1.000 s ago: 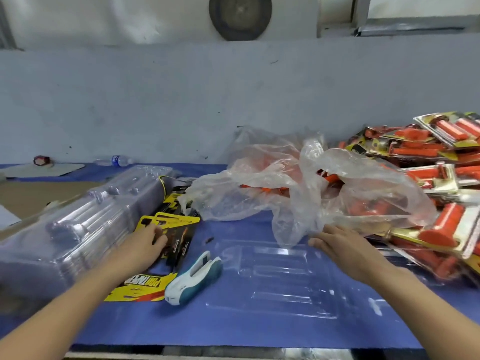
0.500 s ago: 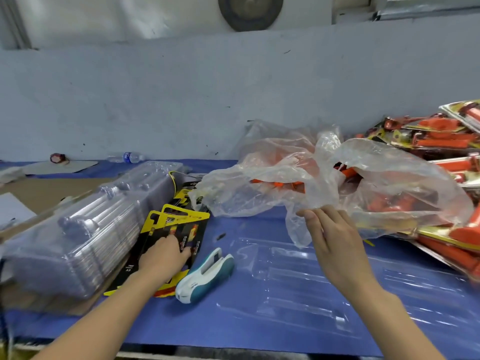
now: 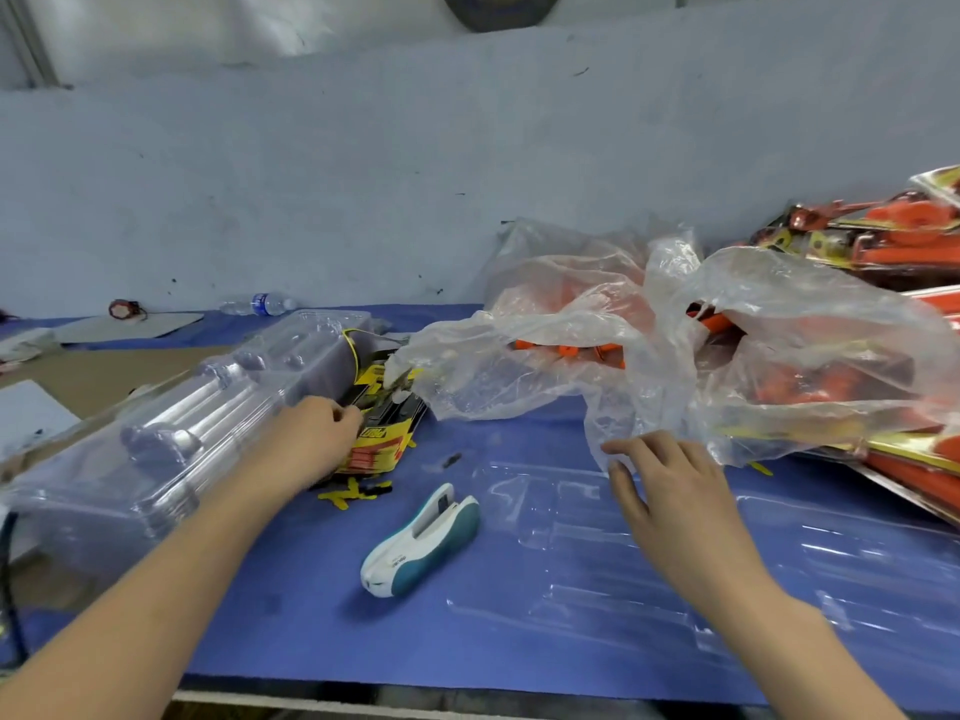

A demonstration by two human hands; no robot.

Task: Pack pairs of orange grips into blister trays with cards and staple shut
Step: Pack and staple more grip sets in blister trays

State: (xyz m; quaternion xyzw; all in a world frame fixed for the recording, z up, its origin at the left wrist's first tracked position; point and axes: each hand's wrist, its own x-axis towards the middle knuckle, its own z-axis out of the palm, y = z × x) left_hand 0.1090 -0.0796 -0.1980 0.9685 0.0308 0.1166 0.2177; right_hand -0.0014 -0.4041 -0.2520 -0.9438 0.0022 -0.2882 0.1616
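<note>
A clear plastic bag [image 3: 597,366] holding loose orange grips [image 3: 566,350] lies in the middle of the blue table. In front of it an empty clear blister tray [image 3: 566,558] lies open and flat. My right hand [image 3: 670,491] hovers over the tray with straight fingers, its fingertips at the bag's lower edge. My left hand [image 3: 311,439] has its fingers curled over the edge of a yellow and black card [image 3: 379,441] on the card stack. A white and teal stapler [image 3: 421,543] lies between my hands.
A tall stack of clear blister trays [image 3: 182,433] lies on its side at the left. Finished packs of orange grips [image 3: 904,241] pile up at the right. A water bottle [image 3: 260,305] and cardboard sheets sit at the far left. A wall runs behind the table.
My left hand has slid up the card stack to its far end and curled on a card. My right hand has come down from the bag toward the tray.
</note>
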